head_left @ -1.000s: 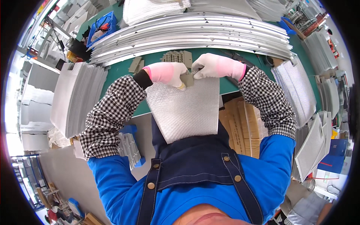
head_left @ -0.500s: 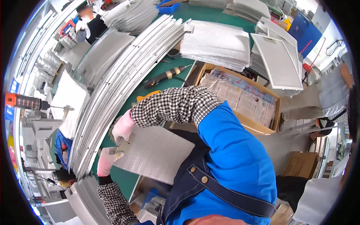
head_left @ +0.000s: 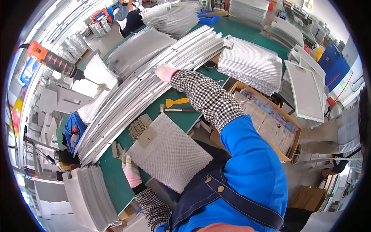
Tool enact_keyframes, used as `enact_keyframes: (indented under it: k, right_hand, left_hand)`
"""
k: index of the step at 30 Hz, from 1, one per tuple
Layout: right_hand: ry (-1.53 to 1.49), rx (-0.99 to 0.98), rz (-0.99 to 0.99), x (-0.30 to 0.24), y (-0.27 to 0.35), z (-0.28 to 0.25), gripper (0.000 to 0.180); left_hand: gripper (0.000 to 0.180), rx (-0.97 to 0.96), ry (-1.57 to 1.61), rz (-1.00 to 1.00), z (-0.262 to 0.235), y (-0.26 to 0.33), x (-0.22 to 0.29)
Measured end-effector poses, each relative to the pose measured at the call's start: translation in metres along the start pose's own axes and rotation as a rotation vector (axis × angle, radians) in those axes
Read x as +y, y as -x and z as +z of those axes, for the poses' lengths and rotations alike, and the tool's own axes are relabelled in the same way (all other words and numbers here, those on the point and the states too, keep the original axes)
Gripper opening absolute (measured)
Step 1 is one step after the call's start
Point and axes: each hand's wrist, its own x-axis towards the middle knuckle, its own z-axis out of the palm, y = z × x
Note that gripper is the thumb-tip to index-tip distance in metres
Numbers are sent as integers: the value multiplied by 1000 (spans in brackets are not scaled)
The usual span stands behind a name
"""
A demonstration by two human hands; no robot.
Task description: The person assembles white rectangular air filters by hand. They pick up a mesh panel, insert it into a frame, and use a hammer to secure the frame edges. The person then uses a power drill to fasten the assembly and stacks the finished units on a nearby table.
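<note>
Printed matter: newspaper-like sheets (head_left: 262,127), print too small to read, in a cardboard carton (head_left: 296,140), right of frame.

Surface: green worktable (head_left: 110,181), crossed by long pale metal strips (head_left: 154,81); mesh stack (head_left: 251,63), upper right; yellow scraper (head_left: 177,102), centre.

Room: workshop, grey floor (head_left: 297,178) at lower right; orange-and-black power drill (head_left: 58,62), upper left.

Main item: silver mesh panel (head_left: 174,154), one, lower centre, between table and lap; tan plate (head_left: 147,137) at its upper-left edge.

Left hand (head_left: 131,170), gloved: at the panel's left corner, fingers lying close together; pinch cannot be told.

Right hand (head_left: 165,72), gloved: over the strips, upper centre; fingers indistinct, grip cannot be told.

Change: half a second ago both hands were at the panel's upper-left edge; the right is now away from it, the plate uncovered.
</note>
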Motion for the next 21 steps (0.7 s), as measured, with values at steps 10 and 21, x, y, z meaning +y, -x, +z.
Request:
enact_keyframes:
  k: [10,21]
  right_hand:
    - [129,-92,-118,6,-15,2,22]
    - [-387,66,-240,63,38,-126,40]
  left_hand:
    - [45,112,-46,-32,10,6,5]
    - [37,167,-254,37,43,27,42]
